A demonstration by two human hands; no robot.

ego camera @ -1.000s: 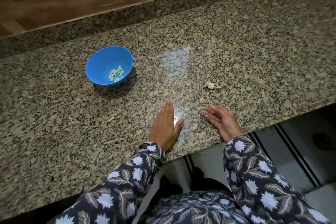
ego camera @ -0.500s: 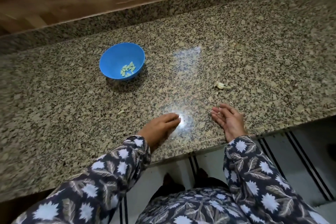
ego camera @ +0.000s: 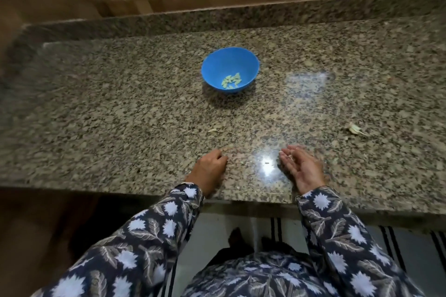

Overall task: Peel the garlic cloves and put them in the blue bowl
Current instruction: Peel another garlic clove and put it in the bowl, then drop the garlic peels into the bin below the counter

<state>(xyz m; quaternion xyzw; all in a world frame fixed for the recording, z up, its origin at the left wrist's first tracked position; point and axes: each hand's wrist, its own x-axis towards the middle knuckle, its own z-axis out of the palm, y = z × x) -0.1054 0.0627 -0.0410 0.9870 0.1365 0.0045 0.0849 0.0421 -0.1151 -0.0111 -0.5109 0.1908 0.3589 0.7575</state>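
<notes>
Left hand curled, grip unclear; right hand cupped open, palm up. Pale peeled cloves cluster in blue bowl.

Reads blue for the bowl, pale green for the cloves, speckled grey-tan-black for the counter, navy with white flowers and grey leaves for the sleeves.

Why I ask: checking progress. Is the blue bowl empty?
Not empty: the round blue plastic bowl holds a small pile of pale peeled garlic cloves.
</notes>
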